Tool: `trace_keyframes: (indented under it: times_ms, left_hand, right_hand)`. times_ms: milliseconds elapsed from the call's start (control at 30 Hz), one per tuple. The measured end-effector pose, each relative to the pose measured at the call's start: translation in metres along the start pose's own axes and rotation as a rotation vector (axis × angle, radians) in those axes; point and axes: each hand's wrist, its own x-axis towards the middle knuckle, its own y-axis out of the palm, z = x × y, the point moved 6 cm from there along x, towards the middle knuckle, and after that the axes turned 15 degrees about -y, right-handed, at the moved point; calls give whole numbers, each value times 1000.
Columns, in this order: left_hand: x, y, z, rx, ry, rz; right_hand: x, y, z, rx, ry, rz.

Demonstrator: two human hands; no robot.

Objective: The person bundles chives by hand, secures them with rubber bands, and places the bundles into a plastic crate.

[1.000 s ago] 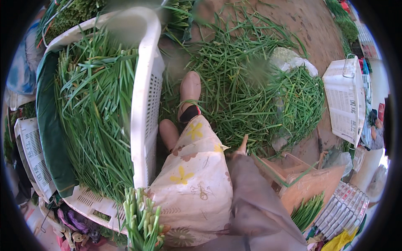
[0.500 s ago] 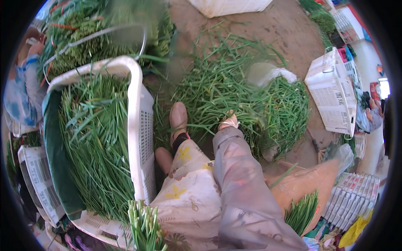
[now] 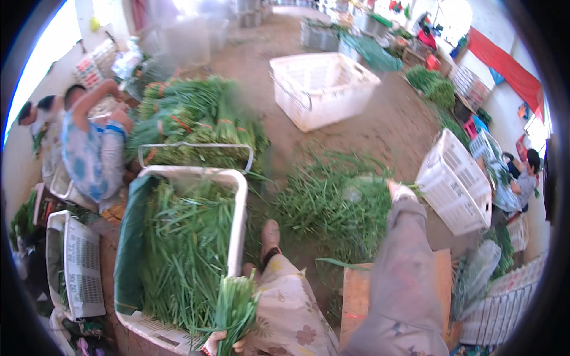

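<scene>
At the lower edge, my left hand (image 3: 215,344) is closed round an upright bunch of chives (image 3: 236,305), cut ends upward. Just beside it stands a white plastic crate (image 3: 239,225) with a dark green liner (image 3: 135,249), filled with loose chives (image 3: 187,249). My right arm, in a grey sleeve, stretches far forward. At its end my right hand (image 3: 396,188) is at the right edge of a loose heap of chives (image 3: 332,207) on the floor. Blur hides its fingers, so I cannot tell whether it grips any stalks.
Tied bundles of greens (image 3: 196,113) are stacked beyond the crate. A white crate (image 3: 320,89) stands farther ahead and another (image 3: 457,184) at right. Under my right arm lies an orange-brown board (image 3: 356,296). Co-workers sit at left (image 3: 95,142) and far right (image 3: 525,178).
The view has tilted up, showing more of the room. My right hand has moved from the heap's near side to its right edge. My left hand has come into view below the bunch.
</scene>
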Motion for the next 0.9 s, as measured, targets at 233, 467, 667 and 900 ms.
trace_keyframes:
  times_ms: [233,467,667,900]
  left_hand:
    - [-30,37,0,138,-65,109]
    - [-124,146,13,570,365,58]
    - [-168,170,39,873,706,-54]
    - [-189,195,45,1320,926,-170]
  right_hand:
    - [-221,75,101,790,-472,976]
    - [-386,171,160,1381,-1007,1330]
    - [-410,185,169,1765,-943,1087]
    - [-421,175,171,1553,-1059,920]
